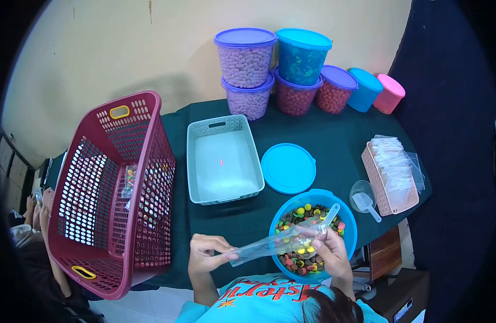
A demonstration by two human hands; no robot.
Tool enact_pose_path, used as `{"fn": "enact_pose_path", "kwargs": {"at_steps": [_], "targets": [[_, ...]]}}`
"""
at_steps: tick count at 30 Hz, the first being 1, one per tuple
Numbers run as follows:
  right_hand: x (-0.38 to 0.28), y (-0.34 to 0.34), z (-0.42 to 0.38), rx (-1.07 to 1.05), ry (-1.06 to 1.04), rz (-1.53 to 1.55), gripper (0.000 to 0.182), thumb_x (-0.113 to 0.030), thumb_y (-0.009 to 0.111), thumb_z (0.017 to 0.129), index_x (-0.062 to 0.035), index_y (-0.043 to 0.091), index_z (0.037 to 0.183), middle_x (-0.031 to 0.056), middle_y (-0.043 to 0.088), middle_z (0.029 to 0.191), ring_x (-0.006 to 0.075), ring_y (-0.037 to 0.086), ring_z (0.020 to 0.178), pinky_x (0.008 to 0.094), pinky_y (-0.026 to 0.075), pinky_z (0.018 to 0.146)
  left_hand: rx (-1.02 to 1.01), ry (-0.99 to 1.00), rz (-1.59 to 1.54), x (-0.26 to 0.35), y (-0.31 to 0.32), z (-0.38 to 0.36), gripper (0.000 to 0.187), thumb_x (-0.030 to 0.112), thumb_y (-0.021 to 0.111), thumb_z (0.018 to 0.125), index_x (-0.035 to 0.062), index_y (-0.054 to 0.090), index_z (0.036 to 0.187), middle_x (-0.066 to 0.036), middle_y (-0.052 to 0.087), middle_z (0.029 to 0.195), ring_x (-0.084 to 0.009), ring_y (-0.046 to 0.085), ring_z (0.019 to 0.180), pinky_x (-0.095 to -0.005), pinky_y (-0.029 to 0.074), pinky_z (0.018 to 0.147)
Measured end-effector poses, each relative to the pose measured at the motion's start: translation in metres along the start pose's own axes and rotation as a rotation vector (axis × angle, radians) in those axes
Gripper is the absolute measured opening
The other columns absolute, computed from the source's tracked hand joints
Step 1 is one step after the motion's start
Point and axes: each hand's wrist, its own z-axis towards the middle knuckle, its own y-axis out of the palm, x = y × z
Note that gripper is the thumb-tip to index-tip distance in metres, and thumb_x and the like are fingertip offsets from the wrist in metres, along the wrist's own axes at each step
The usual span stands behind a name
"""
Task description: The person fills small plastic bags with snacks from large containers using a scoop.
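Note:
A clear plastic bag is stretched between my two hands, partly over the blue tub. My left hand pinches its left end between thumb and fingers, just left of the tub. Closed on its other end, my right hand is above the tub's right side. Colourful round candies in brown, yellow, green and red fill the tub, some seen through the bag. A clear scoop rests in the tub, its handle pointing up and right, close behind my right hand.
A maroon basket with filled packets stands left, beside a pale green tray and a blue lid. Right are a pink basket of plastic bags and a cup with a scoop. Lidded containers line the wall; another person's arm shows left.

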Motion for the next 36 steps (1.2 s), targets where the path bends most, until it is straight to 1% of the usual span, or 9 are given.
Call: {"fn": "enact_pose_path", "kwargs": {"at_steps": [7, 9, 11, 13, 15, 16, 19, 27, 36], "targets": [[-0.006, 0.010, -0.011, -0.007, -0.014, -0.020, 0.010, -0.006, 0.042, 0.087, -0.0005, 0.041, 0.080, 0.0224, 0.052, 0.112, 0.0221, 0.055, 0.098, 0.0327, 0.041, 0.085, -0.025, 0.055, 0.241, 0.019, -0.008, -0.008, 0.005, -0.004, 0.067, 0.065, -0.0039, 0.063, 0.067, -0.014, 0.062, 0.067, -0.0141, 0.060, 0.058, -0.0209, 0.044, 0.052], [0.001, 0.003, -0.013, 0.104, -0.062, -0.105, 0.009, -0.006, 0.042, 0.087, -0.0001, 0.042, 0.080, 0.0211, 0.053, 0.111, 0.0215, 0.055, 0.098, 0.0307, 0.042, 0.082, 0.156, -0.009, 0.129, 0.020, 0.004, -0.014, 0.016, -0.001, 0.061, 0.072, -0.0043, 0.055, 0.086, -0.011, 0.056, 0.083, -0.0153, 0.056, 0.075, -0.0249, 0.045, 0.068], [0.000, -0.002, -0.014, 0.137, -0.086, -0.192, 0.010, -0.008, 0.042, 0.087, 0.0001, 0.041, 0.082, 0.0207, 0.054, 0.111, 0.0199, 0.056, 0.095, 0.0292, 0.042, 0.080, 0.514, 0.162, 0.476, 0.029, 0.026, -0.014, 0.022, 0.001, 0.061, 0.071, -0.0025, 0.051, 0.091, -0.011, 0.051, 0.087, -0.0167, 0.052, 0.082, -0.0275, 0.043, 0.074], [0.004, -0.004, -0.018, 0.200, -0.135, -0.224, 0.012, -0.010, 0.042, 0.088, 0.0004, 0.042, 0.082, 0.0209, 0.055, 0.109, 0.0167, 0.056, 0.090, 0.0288, 0.042, 0.078, 0.560, 0.372, 0.578, 0.041, 0.049, -0.022, 0.025, 0.008, 0.066, 0.068, 0.0003, 0.052, 0.088, -0.011, 0.051, 0.087, -0.0214, 0.051, 0.081, -0.0328, 0.043, 0.079], [0.008, 0.004, -0.022, 0.202, -0.176, -0.218, 0.013, -0.011, 0.042, 0.088, 0.0010, 0.042, 0.082, 0.0212, 0.056, 0.107, 0.0141, 0.057, 0.081, 0.0278, 0.044, 0.072, 0.197, 0.498, 0.701, 0.048, 0.068, -0.024, 0.035, 0.019, 0.075, 0.062, 0.0058, 0.056, 0.089, -0.011, 0.056, 0.088, -0.0244, 0.054, 0.090, -0.0385, 0.043, 0.082], [0.006, 0.007, -0.025, 0.171, -0.100, -0.264, 0.013, -0.011, 0.043, 0.087, 0.0010, 0.042, 0.081, 0.0210, 0.057, 0.106, 0.0140, 0.058, 0.077, 0.0272, 0.045, 0.067, -0.074, 0.490, 0.866, 0.051, 0.077, -0.019, 0.055, 0.032, 0.079, 0.057, 0.0068, 0.052, 0.098, -0.011, 0.050, 0.107, -0.0277, 0.047, 0.107, -0.0449, 0.036, 0.091], [-0.003, 0.021, -0.037, 0.119, 0.039, -0.355, 0.013, -0.010, 0.047, 0.085, 0.0025, 0.046, 0.089, 0.0153, 0.061, 0.090, 0.0156, 0.059, 0.069, 0.0268, 0.046, 0.058, -0.364, 0.290, 1.032, 0.034, 0.105, -0.007, 0.072, 0.031, 0.076, 0.059, 0.0101, 0.043, 0.118, -0.007, 0.043, 0.124, -0.0271, 0.035, 0.121, -0.0548, 0.008, 0.101], [0.001, 0.021, -0.056, 0.101, -0.034, -0.255, 0.020, -0.011, 0.044, 0.086, 0.0030, 0.045, 0.100, 0.0165, 0.057, 0.085, 0.0238, 0.059, 0.078, 0.0335, 0.044, 0.069, -0.422, 0.322, 1.039, 0.013, 0.115, -0.007, 0.070, 0.029, 0.076, 0.056, 0.0099, 0.047, 0.116, -0.005, 0.049, 0.119, -0.0205, 0.044, 0.114, -0.0489, 0.014, 0.101], [-0.013, 0.001, -0.067, 0.029, 0.022, -0.310, 0.013, -0.011, 0.044, 0.086, 0.0018, 0.046, 0.089, 0.0154, 0.059, 0.086, 0.0213, 0.057, 0.075, 0.0317, 0.043, 0.068, -0.387, 0.286, 0.921, 0.014, 0.127, -0.009, 0.072, 0.028, 0.079, 0.049, 0.0078, 0.052, 0.113, -0.007, 0.053, 0.112, -0.0205, 0.051, 0.105, -0.0434, 0.024, 0.096]]}}
